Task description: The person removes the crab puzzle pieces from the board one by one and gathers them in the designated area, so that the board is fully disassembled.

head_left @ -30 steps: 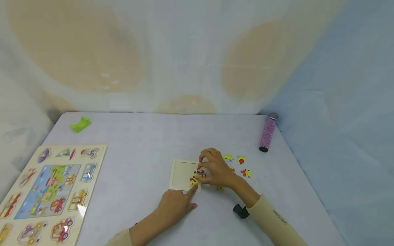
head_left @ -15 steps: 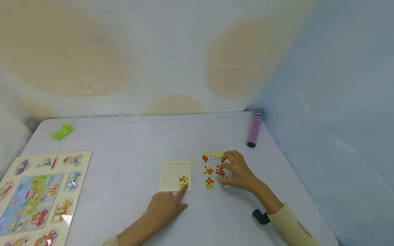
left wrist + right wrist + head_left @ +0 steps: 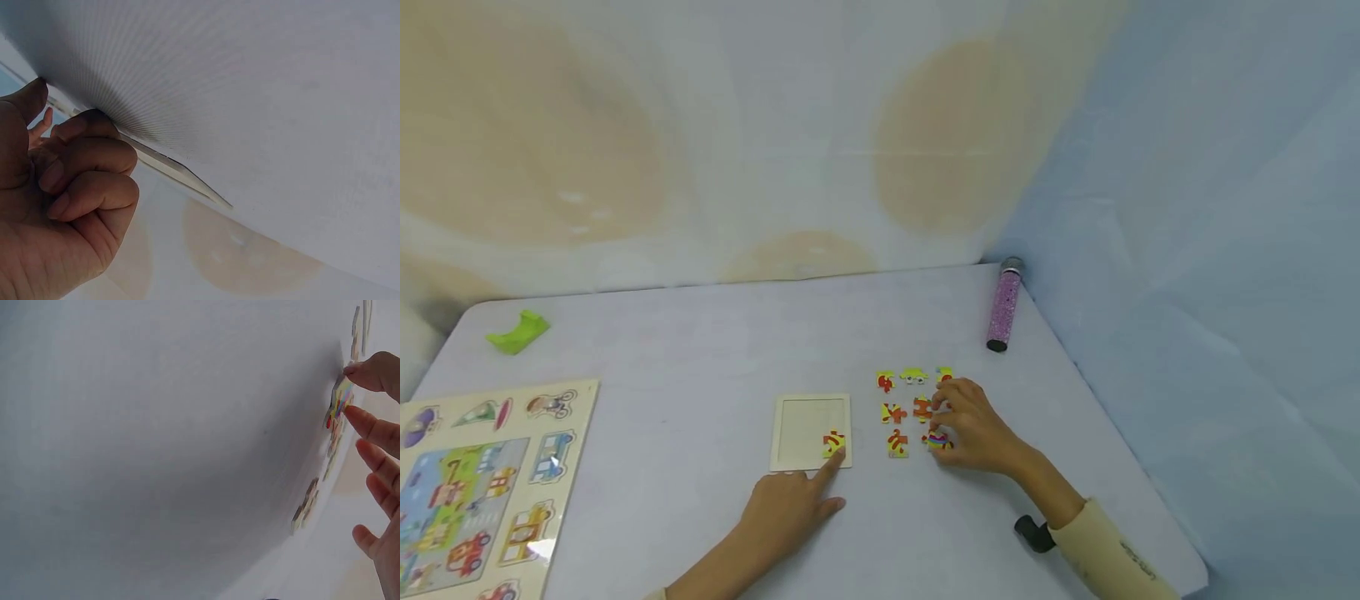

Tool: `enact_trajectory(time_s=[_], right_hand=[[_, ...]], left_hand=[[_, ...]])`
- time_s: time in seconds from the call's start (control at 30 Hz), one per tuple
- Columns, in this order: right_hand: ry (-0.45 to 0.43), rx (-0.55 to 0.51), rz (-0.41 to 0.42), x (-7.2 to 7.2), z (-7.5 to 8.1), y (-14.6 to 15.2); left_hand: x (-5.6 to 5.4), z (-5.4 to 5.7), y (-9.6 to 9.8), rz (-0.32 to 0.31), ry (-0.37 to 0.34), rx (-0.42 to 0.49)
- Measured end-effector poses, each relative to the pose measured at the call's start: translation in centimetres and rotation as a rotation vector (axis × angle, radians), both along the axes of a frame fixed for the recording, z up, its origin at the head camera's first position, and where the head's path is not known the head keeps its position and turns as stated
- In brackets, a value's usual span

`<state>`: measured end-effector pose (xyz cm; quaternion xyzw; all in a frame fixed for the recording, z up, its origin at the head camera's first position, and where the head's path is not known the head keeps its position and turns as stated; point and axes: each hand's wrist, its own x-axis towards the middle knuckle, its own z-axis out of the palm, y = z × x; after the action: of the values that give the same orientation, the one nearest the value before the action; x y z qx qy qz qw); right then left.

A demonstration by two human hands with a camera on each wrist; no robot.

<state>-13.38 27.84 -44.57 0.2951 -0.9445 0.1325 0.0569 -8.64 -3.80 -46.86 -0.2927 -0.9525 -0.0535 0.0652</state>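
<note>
A small jigsaw frame (image 3: 811, 397) of pale wood lies on the white table, with one red and yellow puzzle piece (image 3: 831, 443) in its lower right corner. The index finger of my left hand (image 3: 786, 510) stretches out to touch that piece; in the left wrist view its other fingers are curled and hold nothing. My right hand (image 3: 976, 432) pinches a rainbow-striped puzzle piece (image 3: 340, 394) between thumb and index finger, low at the table. Its other fingers are spread. Loose pieces lie around it, among them an orange piece (image 3: 922, 408) partly behind the fingers.
Several more puzzle pieces (image 3: 897, 443) lie in loose rows right of the frame. A large picture board (image 3: 568, 417) fills the left front. A green curved block (image 3: 518, 332) sits at the back left, a purple glitter microphone (image 3: 1004, 308) at the back right.
My right hand has carried the rainbow piece from the frame rightward to the loose pieces and down toward the table. My left index finger stays on the corner piece. The head view has shifted.
</note>
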Motion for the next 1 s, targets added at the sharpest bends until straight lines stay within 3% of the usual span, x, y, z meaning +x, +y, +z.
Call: enact_trajectory(time_s=[0.17,0.4,0.63,1.0], right_hand=[[-0.027,0.018,0.009,-0.2,0.3,-0.9],[-0.078,-0.115,0.046,-1.1,0.9,-4.4],[-0.093,-0.039,0.142,-1.8,0.5,-8.6],[-0.100,-0.022,0.184,-2.5,-0.8,-10.8]], left_hand=[[0.2,-0.1,-0.3,0.011,-0.007,0.006],[0.0,-0.1,-0.4,0.004,0.003,0.002],[-0.2,-0.1,0.0,-0.038,0.011,0.015],[-0.2,0.2,-0.5,-0.027,-0.040,0.016]])
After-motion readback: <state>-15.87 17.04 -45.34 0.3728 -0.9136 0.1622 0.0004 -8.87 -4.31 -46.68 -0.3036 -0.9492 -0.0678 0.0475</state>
